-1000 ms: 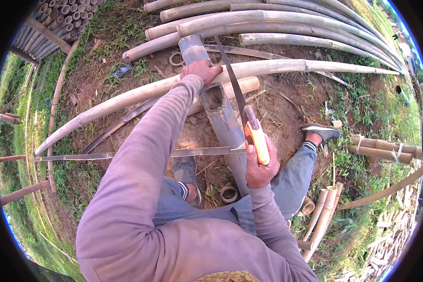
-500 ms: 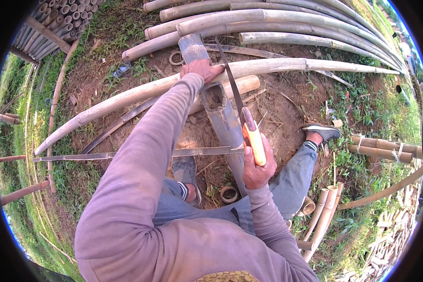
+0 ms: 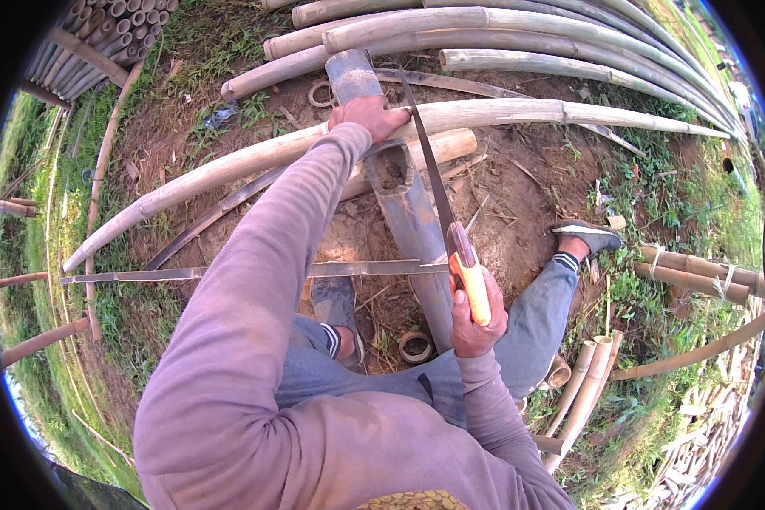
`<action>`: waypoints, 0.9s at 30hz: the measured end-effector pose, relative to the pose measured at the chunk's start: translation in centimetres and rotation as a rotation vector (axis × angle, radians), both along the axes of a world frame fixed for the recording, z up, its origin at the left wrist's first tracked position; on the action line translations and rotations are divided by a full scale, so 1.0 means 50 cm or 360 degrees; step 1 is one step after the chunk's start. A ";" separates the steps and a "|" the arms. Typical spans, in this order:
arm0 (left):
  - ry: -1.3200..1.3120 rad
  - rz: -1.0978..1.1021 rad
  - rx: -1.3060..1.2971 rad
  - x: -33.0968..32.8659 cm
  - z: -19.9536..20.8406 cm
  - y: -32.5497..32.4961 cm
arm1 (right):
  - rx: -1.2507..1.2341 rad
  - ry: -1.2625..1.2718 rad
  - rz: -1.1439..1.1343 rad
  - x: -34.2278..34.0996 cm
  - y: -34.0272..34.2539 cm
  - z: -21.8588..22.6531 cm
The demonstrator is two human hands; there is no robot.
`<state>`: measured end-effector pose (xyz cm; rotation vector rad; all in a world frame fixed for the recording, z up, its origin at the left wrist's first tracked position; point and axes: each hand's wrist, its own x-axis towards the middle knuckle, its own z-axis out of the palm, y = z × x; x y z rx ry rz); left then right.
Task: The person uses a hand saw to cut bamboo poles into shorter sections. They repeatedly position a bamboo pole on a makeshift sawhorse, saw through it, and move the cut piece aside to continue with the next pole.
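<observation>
Left hand: the left hand (image 3: pixel 367 117) is stretched well out ahead, palm down, pressed on top of the grey bamboo pole (image 3: pixel 404 200); grip wrapped over the pole's upper side, right where it crosses the long pale pole (image 3: pixel 331 144).
Right hand: the right hand (image 3: pixel 476 314) sits close to the body, grip shut tight around the orange handle (image 3: pixel 472 285) of the hand saw (image 3: pixel 438 200).
Saw axis: long and slim, handle end near the person, blade running up and slightly left, tip pointing away toward the stack of pale poles (image 3: pixel 518 30) at the top.
Saw position: the blade lies along the right flank of the grey bamboo pole, close against it; whether the teeth bite in, cannot tell.
Grey pole axis: runs from between the person's knees away toward the stack, nearly parallel to the saw, far end resting over the long pale pole.
Pole detail: an open notch shows in its upper face just below the left hand.
Thin strip: a flat bamboo strip (image 3: pixel 229 272) lies crosswise, left to right, passing the grey pole near the saw handle.
Ground: bare soil and grass; a short bamboo ring (image 3: pixel 415 346) beside the pole's near end, left shoe (image 3: pixel 336 306) just left of it, right shoe (image 3: pixel 588 235) out to the right.
</observation>
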<state>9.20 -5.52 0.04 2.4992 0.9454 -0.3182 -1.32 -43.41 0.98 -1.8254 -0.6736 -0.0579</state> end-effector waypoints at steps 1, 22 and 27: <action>0.0003 -0.0004 0.0012 -0.002 -0.004 0.003 | 0.0008 -0.0055 0.0008 -0.003 -0.007 -0.003; -0.0220 -0.0058 0.0198 -0.015 -0.027 -0.013 | 0.0022 -0.0162 -0.0020 0.081 0.132 -0.019; -0.0315 -0.0375 0.0178 -0.084 -0.020 0.047 | 0.0082 -0.0074 0.0011 0.089 0.155 -0.005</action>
